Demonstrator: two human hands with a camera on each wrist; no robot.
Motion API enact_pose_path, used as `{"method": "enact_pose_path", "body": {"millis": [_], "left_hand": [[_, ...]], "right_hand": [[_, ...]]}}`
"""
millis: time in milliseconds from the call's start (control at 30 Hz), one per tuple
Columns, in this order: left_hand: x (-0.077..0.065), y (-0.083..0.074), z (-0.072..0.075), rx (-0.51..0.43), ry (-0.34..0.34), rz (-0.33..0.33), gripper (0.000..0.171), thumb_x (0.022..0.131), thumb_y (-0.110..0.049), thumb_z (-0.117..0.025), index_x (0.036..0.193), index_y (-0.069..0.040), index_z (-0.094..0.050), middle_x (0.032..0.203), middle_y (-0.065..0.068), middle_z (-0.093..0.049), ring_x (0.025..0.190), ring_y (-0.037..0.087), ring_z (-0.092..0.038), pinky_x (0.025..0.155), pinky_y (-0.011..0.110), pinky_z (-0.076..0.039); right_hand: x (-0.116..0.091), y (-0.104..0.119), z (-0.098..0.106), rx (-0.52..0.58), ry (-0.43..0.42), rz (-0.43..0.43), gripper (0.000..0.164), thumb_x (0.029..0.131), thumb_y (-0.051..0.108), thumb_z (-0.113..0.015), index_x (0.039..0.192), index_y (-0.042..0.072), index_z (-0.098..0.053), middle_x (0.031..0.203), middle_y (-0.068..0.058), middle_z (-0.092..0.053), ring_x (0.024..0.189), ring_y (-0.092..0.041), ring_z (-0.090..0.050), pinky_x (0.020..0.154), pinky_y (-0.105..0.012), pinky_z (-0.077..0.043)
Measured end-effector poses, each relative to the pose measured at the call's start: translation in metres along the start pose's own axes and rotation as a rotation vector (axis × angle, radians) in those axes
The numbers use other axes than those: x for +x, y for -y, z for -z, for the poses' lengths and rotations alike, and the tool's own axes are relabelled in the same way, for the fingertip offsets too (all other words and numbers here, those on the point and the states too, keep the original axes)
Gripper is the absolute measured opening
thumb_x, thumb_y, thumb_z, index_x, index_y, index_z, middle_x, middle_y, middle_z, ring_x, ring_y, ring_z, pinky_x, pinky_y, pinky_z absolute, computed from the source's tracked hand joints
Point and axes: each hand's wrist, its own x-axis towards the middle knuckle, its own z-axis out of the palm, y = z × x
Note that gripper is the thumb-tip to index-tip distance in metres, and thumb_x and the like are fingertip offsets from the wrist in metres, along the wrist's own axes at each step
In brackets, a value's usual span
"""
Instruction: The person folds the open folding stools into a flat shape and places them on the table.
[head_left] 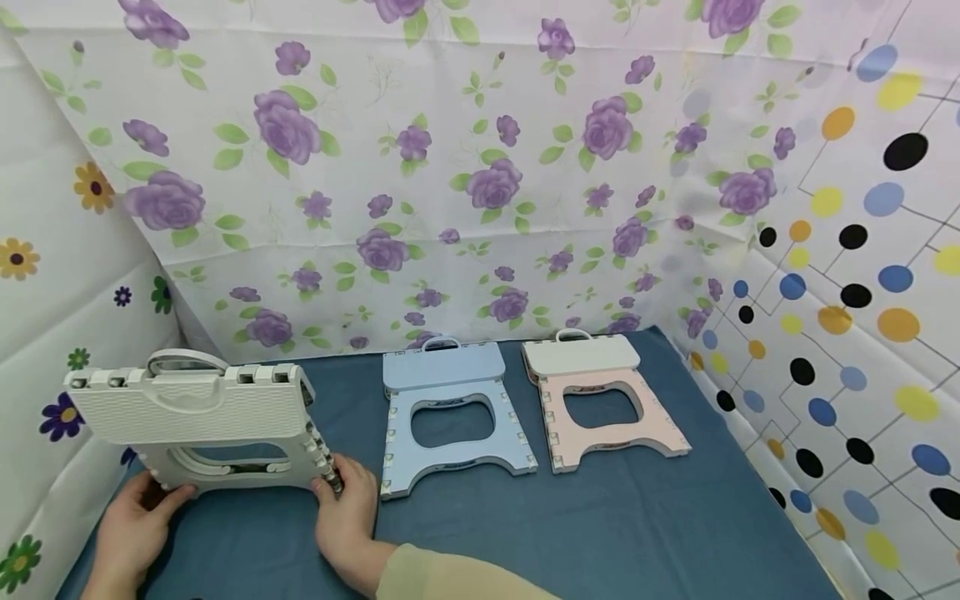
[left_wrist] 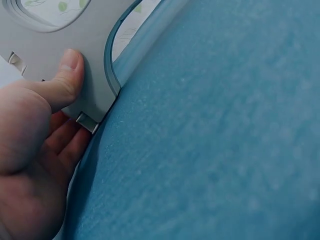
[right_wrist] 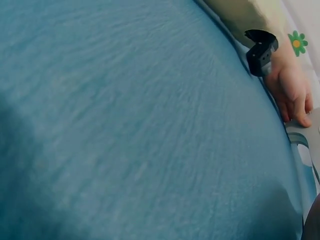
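Note:
A light grey folding stool (head_left: 225, 417) stands tilted up, folded, at the left of the blue cloth, with its loop handle at the top. My left hand (head_left: 131, 529) grips its lower left corner. In the left wrist view the thumb (left_wrist: 70, 75) lies on the stool's face and the fingers go behind its leg. At the lower right edge, my right hand (head_left: 348, 512) holds the stool between thumb and fingers. The right wrist view shows mostly cloth, with my left hand (right_wrist: 292, 90) at the stool's corner; the right hand is nearly out of that frame.
A blue folded stool (head_left: 457, 429) lies on the blue cloth (head_left: 600, 525) in the middle, and a pink one with a white top (head_left: 607, 408) lies right of it. Flowered sheets (head_left: 450, 183) hang behind and at the left, a dotted sheet (head_left: 847, 333) at the right.

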Motion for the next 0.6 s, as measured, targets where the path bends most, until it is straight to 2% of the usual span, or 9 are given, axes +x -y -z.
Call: {"method": "enact_pose_path", "body": {"millis": [100,167,267,400,600], "left_hand": [[-0.002,0.001,0.002,-0.022,0.004,-0.025,0.051,0.107,-0.023,-0.069,0.143,0.009,-0.054,0.133,0.035,-0.061,0.083,-0.010,-0.049,0.065,0.013,-0.043],[-0.004,0.001,0.003,-0.036,0.010,-0.043,0.050,0.108,-0.022,-0.068,0.144,0.010,-0.054,0.133,0.035,-0.061,0.080,-0.020,-0.041,0.064,0.010,-0.044],[-0.006,0.001,0.006,-0.033,0.015,-0.034,0.054,0.109,-0.026,-0.068,0.147,0.010,-0.052,0.130,0.033,-0.061,0.079,-0.016,-0.042,0.063,0.012,-0.043],[-0.008,0.000,0.009,-0.020,0.013,0.010,0.057,0.109,-0.030,-0.067,0.147,0.009,-0.052,0.125,0.030,-0.062,0.078,-0.002,-0.047,0.062,0.016,-0.043],[-0.010,-0.003,0.012,-0.012,0.053,0.050,0.060,0.111,-0.032,-0.063,0.148,0.012,-0.049,0.126,0.033,-0.061,0.080,0.009,-0.052,0.061,0.019,-0.045]], "right_hand": [[0.001,0.001,0.001,0.045,-0.008,-0.003,0.032,0.095,0.011,-0.081,0.124,0.024,-0.078,0.113,0.017,-0.068,0.109,-0.006,-0.063,0.093,-0.030,-0.056],[0.001,0.002,0.000,0.079,-0.016,-0.014,0.033,0.093,0.008,-0.082,0.124,0.021,-0.078,0.112,0.014,-0.069,0.105,-0.007,-0.066,0.088,-0.028,-0.058],[0.000,0.004,-0.001,0.135,-0.018,-0.053,0.034,0.092,0.006,-0.082,0.124,0.018,-0.078,0.111,0.013,-0.069,0.103,-0.007,-0.067,0.086,-0.025,-0.058],[0.000,0.006,-0.001,0.201,-0.019,-0.077,0.033,0.093,0.005,-0.081,0.124,0.016,-0.078,0.109,0.011,-0.070,0.103,-0.008,-0.069,0.085,-0.023,-0.058],[0.001,0.007,0.002,0.206,-0.027,-0.101,0.032,0.094,0.006,-0.082,0.125,0.012,-0.079,0.107,0.007,-0.074,0.099,-0.010,-0.070,0.083,-0.026,-0.059]]}}
